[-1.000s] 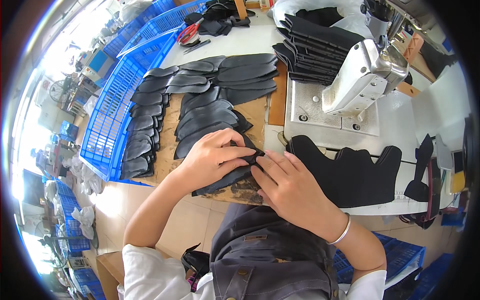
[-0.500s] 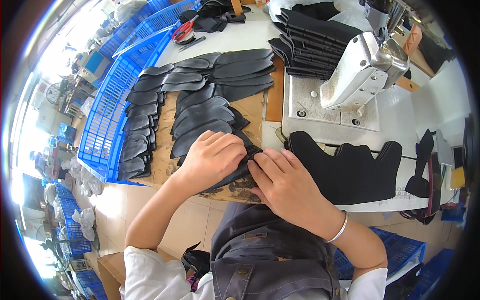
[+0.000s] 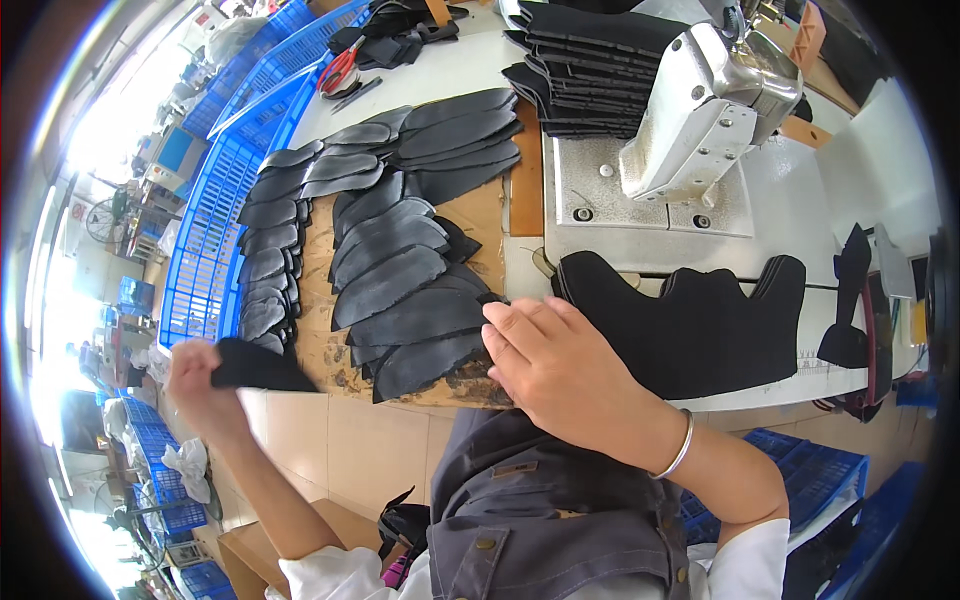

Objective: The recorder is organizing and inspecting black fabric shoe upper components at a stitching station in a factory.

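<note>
My left hand [image 3: 200, 385] is closed on a black leather piece [image 3: 262, 367], held out past the table's left front corner; motion blurs it a little. My right hand [image 3: 555, 365] rests over the front of the table with its fingers stretched out, its tips beside the ends of a fanned row of dark leather pieces [image 3: 405, 270]. To the left runs another overlapping row of small curved leather pieces [image 3: 265, 263], and behind it lie longer ones [image 3: 455, 130]. Black fabric panels [image 3: 675, 335] lie stacked just right of my right hand.
A white sewing machine [image 3: 690, 120] stands at the right, with a tall pile of black cut pieces [image 3: 590, 70] behind it. Blue plastic baskets [image 3: 205, 240] line the table's left side. Red-handled scissors [image 3: 340, 70] lie at the back. A cardboard box [image 3: 285, 545] sits below.
My left hand has moved from beside my right hand out to the left, carrying a black leather piece away. The right hand stays by the fanned row. The view has shifted slightly.
</note>
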Available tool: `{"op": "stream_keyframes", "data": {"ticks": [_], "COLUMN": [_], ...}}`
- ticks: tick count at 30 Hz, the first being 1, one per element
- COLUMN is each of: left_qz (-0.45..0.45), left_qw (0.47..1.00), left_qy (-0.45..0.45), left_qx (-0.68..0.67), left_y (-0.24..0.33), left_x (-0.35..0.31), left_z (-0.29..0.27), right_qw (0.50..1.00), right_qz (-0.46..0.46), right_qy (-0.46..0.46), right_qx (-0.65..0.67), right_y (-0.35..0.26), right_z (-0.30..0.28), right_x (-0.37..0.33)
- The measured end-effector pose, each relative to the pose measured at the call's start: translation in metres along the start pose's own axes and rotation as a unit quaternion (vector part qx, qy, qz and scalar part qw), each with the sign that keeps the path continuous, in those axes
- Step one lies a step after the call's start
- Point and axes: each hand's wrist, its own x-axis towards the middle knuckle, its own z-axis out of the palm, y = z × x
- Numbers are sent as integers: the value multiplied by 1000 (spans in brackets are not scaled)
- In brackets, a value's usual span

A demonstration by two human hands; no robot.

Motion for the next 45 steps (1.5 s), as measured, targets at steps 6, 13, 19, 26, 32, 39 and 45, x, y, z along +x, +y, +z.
{"op": "stream_keyframes", "data": {"ticks": [6,13,19,26,32,39,45], "left_qz": [24,144,214,88,150,138,149], "left_qw": [938,721,744,722,789,792,801], "left_qy": [-78,-338,-346,-541,-455,-494,-481], "left_qx": [-336,-587,-530,-422,-384,-332,-324], "left_y": [84,186,250,276,285,286,288], "left_x": [-13,-7,-18,-45,-56,-57,-60], "left_z": [-28,49,89,141,152,149,148], "right_qw": [991,883,794,844,892,896,880], "right_qz": [28,24,284,453,403,399,430], "right_qy": [123,39,-100,-71,-48,-66,-70], "right_qx": [37,466,528,279,198,181,190], "right_y": [-6,-6,19,46,49,48,47], "right_z": [-14,-52,-112,-152,-140,-139,-140], "right_x": [10,-4,-83,-99,-99,-98,-97]}}
